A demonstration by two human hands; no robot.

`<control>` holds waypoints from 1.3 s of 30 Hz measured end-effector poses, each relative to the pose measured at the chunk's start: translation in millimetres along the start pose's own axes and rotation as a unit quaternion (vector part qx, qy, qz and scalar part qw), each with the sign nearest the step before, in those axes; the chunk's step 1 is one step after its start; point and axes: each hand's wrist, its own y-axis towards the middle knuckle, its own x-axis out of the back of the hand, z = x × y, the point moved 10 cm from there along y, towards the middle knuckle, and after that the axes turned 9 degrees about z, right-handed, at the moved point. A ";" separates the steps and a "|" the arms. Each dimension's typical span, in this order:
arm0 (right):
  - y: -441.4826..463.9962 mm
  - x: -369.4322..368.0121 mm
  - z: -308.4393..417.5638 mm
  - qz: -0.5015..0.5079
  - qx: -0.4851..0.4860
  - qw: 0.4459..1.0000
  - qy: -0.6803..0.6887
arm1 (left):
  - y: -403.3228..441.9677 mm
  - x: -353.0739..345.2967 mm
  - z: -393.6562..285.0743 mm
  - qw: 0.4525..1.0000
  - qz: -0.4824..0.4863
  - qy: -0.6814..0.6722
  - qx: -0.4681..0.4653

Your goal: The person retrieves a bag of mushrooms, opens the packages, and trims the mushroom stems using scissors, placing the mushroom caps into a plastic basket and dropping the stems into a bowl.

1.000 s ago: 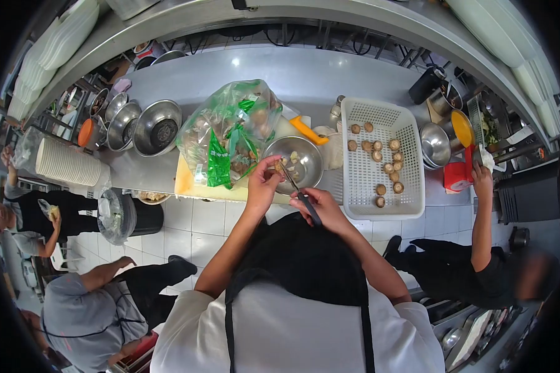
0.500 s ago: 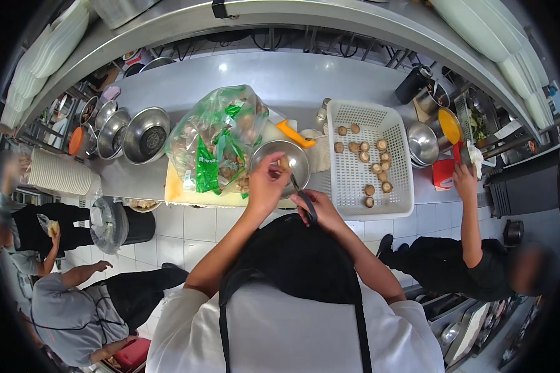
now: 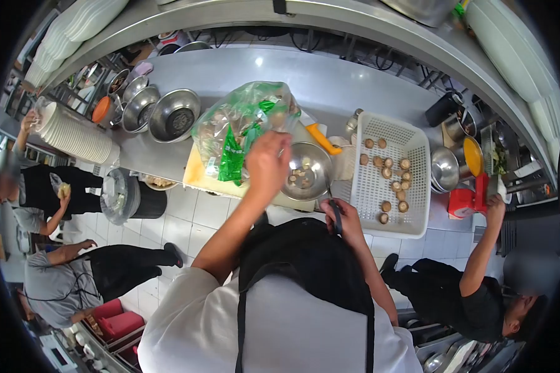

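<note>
My left hand (image 3: 269, 163) is raised over the right side of the plastic bag (image 3: 233, 127), beside the steel bowl (image 3: 322, 163). Its fingers are curled and somewhat blurred, and whatever they hold is hidden. Dark-handled scissors (image 3: 336, 216) are in my right hand (image 3: 350, 222), just below the bowl's near right rim. Pale cut mushroom pieces (image 3: 302, 178) lie in the bowl. Mushrooms show through the clear, green-printed bag. To the right, a white perforated basket (image 3: 368, 227) holds several brown mushrooms (image 3: 396, 186).
An orange-handled knife (image 3: 323, 138) lies behind the bowl, near a cloth (image 3: 342, 158). Steel bowls (image 3: 174, 115) stand at left. On the right are more bowls (image 3: 445, 168) and a red scale (image 3: 463, 203) with a co-worker's hand (image 3: 495, 208) nearby. A shelf (image 3: 330, 20) overhangs the counter.
My left hand has moved away from the scissors, up and over the bag; the mushroom seen in it earlier is out of sight. My right hand has lowered slightly with the scissors. The view has shifted.
</note>
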 end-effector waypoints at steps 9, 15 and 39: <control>13.6 -7.7 5.4 0.022 0.033 0.994 -0.101 | -20.7 -78.3 117.1 0.928 0.298 0.223 -0.013; 17.0 -12.2 9.1 0.034 0.055 0.992 -0.109 | -27.1 -44.0 109.0 0.954 0.182 0.224 0.076; 29.4 -7.3 9.1 0.031 0.055 0.993 -0.098 | -42.6 -115.0 132.6 0.894 0.289 0.341 -0.019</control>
